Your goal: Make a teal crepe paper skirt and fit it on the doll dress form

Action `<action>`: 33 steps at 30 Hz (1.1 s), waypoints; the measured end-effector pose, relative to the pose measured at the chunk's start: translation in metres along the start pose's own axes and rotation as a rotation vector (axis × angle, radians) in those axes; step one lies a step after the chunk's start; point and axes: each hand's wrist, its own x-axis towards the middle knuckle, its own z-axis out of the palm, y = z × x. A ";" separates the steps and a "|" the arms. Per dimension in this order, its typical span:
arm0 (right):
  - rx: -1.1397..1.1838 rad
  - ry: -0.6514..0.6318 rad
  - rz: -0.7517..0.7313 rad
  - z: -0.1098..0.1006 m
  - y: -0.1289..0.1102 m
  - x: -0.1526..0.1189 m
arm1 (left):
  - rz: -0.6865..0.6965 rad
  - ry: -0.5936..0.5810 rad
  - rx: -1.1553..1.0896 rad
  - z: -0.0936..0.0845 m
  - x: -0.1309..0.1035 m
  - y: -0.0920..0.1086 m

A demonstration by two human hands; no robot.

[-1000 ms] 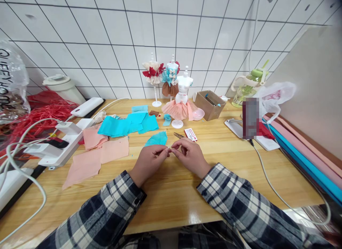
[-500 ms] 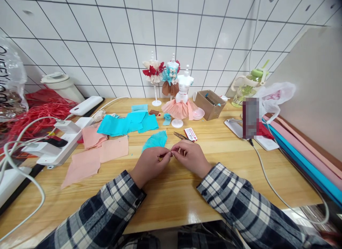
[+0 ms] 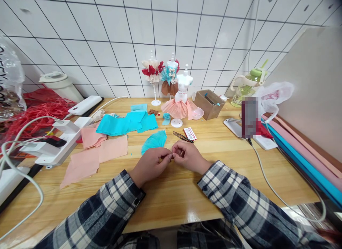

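My left hand (image 3: 152, 164) and my right hand (image 3: 190, 156) meet above the table, fingertips almost touching. Both are closed in a pinch. Whatever sits between the fingertips is too small to make out. A pleated turquoise crepe paper fan (image 3: 154, 141) spreads out just behind my left hand, which hides its narrow end; whether the hand grips it I cannot tell. Thread snips (image 3: 181, 136) and a small white and red packet (image 3: 190, 133) lie just beyond my right hand. Farther back stands a white mini dress form (image 3: 184, 83) with a peach paper skirt (image 3: 178, 108).
Turquoise paper pieces (image 3: 117, 125) and peach paper pieces (image 3: 82, 164) lie left, near a white power strip (image 3: 64, 142). Two dressed mini forms, including one with red flowers (image 3: 151, 70), stand behind. A cardboard box (image 3: 210, 104), a phone (image 3: 249, 117) and a cable (image 3: 263, 170) are right.
The pinched fingertips have shifted very slightly to the right. The view has drifted a little; the paper, snips and dress forms look unmoved on the table.
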 end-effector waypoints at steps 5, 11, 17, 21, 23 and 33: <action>0.246 -0.098 0.228 -0.002 -0.001 0.002 | 0.013 0.035 -0.045 0.001 0.000 -0.001; 0.128 -0.009 0.158 -0.004 -0.002 0.003 | -0.015 0.024 -0.039 0.000 0.001 0.001; -0.017 0.055 -0.002 0.000 -0.003 0.000 | -0.008 0.046 -0.005 0.000 0.001 0.001; -0.096 0.053 -0.059 -0.001 -0.004 -0.001 | -0.005 0.078 0.068 0.004 0.001 -0.002; -0.094 0.052 -0.046 -0.001 -0.004 -0.001 | -0.005 0.098 0.083 0.006 0.001 -0.003; 0.295 -0.067 0.223 -0.001 -0.004 0.001 | -0.026 0.127 -0.073 0.005 0.003 0.000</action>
